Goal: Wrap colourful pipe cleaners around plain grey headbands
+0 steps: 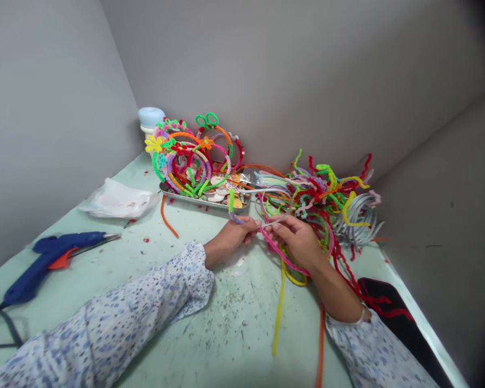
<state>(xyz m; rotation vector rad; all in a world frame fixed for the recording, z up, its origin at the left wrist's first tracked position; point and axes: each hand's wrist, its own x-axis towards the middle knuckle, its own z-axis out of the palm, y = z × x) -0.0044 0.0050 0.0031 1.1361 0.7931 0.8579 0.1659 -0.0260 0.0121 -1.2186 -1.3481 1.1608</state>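
Observation:
My left hand (242, 233) is closed in a pinch on a thin headband. One end of it, wrapped in fuzzy green (231, 200) and then lilac, sticks up beside the fingers. The bare pale part of the band (285, 216) curves away behind both hands. Close by, my right hand (297, 237) pinches a bright pink pipe cleaner (281, 253) against the band. Its length trails down below the right palm. My fingers partly hide the spot where pink meets band. Just beyond the right hand lies a tangled heap of coloured pipe cleaners (327, 186).
Finished headbands with fuzzy flowers (194, 156) stand on a metal tray (210, 203) of small flat pieces. A plastic bag (121, 199) and a blue glue gun (52, 261) lie left. Grey bands (358, 218) and a dark phone-like object (404, 323) are right. Walls enclose the table's back.

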